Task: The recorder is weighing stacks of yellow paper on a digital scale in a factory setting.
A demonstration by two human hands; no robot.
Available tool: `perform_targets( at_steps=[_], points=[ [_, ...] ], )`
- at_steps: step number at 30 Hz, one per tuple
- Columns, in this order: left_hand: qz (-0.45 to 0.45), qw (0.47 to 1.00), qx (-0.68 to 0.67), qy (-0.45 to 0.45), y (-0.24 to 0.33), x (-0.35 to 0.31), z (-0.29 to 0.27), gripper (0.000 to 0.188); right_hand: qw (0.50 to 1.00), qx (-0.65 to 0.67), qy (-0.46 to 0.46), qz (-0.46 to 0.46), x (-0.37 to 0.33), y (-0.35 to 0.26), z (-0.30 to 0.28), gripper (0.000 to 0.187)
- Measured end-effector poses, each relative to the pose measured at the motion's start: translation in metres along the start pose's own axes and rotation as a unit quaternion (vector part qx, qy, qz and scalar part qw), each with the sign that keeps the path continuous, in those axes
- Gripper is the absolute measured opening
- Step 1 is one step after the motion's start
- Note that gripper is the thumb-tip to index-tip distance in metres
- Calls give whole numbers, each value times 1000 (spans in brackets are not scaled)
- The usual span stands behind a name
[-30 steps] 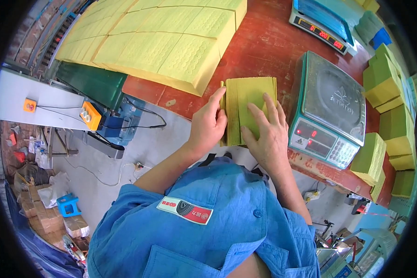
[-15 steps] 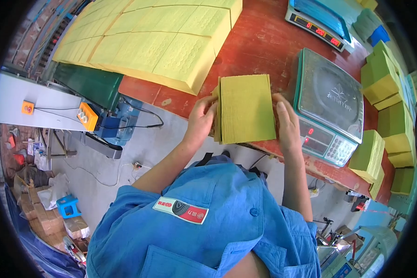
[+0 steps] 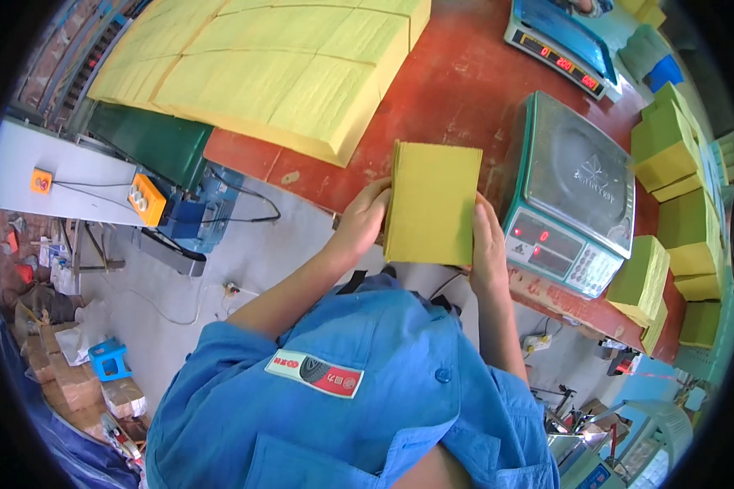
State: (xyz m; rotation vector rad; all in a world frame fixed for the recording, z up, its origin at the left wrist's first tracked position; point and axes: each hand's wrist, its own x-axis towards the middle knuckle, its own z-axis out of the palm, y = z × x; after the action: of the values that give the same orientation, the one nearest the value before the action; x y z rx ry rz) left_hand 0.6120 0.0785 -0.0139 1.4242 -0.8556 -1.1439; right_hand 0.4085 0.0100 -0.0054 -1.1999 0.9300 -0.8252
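Note:
A thick stack of yellow paper (image 3: 434, 204) stands between my hands at the front edge of the red table. My left hand (image 3: 367, 216) presses its fingers against the stack's left side. Against the right side lies my right hand (image 3: 488, 248), its fingers straight along the edge. The stack's sides look fairly even, and its underside is hidden. Just right of my right hand sits a green-framed digital scale (image 3: 579, 159) with a dark, bare pan and a lit red display.
Large blocks of yellow paper (image 3: 302, 73) cover the table (image 3: 440, 90) at the far left. More stacks (image 3: 669, 155) line the right side. A second scale (image 3: 559, 61) stands at the back, where another person's hand (image 3: 585, 6) shows. A white panel with orange switch boxes (image 3: 148, 200) is at left.
The paper stack has come slightly toward me, and its loose left-hand sheets now sit more evenly. Both hands moved with it. Another person's hand has appeared at the far scale.

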Motion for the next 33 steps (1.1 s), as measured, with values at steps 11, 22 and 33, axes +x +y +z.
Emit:
perform_targets(
  at_steps=[11,22,33],
  points=[
    [132,991,3,-20,40,-3,0,41,964,264,-38,-13,8,-9,-5,31],
    [155,987,-37,-36,-30,34,-16,59,984,130,25,-119,42,24,8,45],
    [79,962,-259,43,16,18,47,56,980,-124,29,-152,10,-53,-16,52]
  ],
)
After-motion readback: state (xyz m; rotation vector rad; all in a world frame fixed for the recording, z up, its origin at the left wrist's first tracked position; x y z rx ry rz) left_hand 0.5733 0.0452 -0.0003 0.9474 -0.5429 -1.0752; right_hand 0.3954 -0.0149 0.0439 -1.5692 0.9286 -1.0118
